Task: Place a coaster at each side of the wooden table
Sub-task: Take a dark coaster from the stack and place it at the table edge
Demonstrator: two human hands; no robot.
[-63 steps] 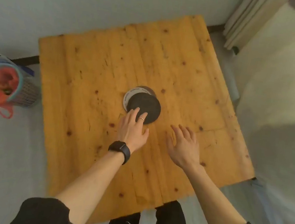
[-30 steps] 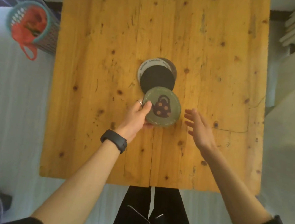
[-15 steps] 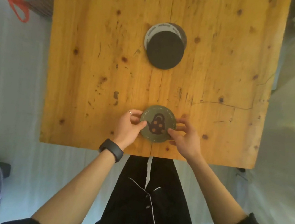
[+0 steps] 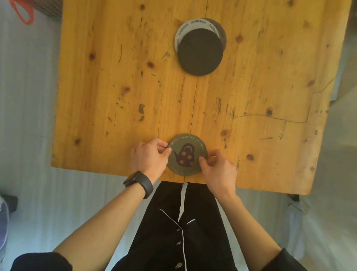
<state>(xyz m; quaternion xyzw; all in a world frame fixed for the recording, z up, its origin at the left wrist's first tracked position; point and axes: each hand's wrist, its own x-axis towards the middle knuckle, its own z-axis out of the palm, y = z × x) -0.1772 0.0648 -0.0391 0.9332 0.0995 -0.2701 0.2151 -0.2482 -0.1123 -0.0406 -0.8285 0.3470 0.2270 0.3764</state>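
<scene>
The green teapot coaster [image 4: 186,154] lies flat on the wooden table [image 4: 112,82], right by the near edge and about in the middle of that side. The left hand [image 4: 150,157] pinches its left rim with curled fingers. The right hand [image 4: 217,168] pinches its right rim the same way. Both hands are mostly closed, and each grips only the coaster.

This looks like the first coaster being set down at the near side. To do it well, keep it flat and line it up with the seam that runs down the middle of the table. Leave a little bit of wood showing between it and the near edge, so it will not tip off. Then open both hands gently and lift them straight up, so the coaster does not slide.

The stack of coasters [image 4: 200,51] waits farther away, near the middle of the table, with a black one on top. I think those are for the other three sides.
</scene>
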